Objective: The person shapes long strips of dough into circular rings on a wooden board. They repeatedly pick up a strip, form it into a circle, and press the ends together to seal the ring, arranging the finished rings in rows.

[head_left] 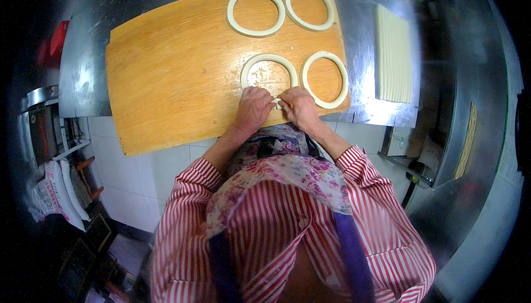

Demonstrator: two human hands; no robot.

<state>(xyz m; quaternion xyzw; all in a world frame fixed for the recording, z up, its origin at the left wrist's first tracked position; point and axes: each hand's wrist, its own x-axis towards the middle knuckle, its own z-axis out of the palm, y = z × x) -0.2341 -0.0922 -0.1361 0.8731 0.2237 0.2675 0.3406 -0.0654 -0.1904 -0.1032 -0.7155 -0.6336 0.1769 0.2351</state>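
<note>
While the left hand (254,105) and the right hand (299,106) curl inward, their fingertips pinch the near stretch of a pale dough ring (269,57), presumably so that pressure from both sides meets at one spot. Three more rings (344,79) lie without overlapping on the wooden board (166,76), at twelve, one and two o'clock, likely to keep soft dough from sticking. From both hands, the gripped ring arcs away toward twelve o'clock, its far curve flat.
</note>
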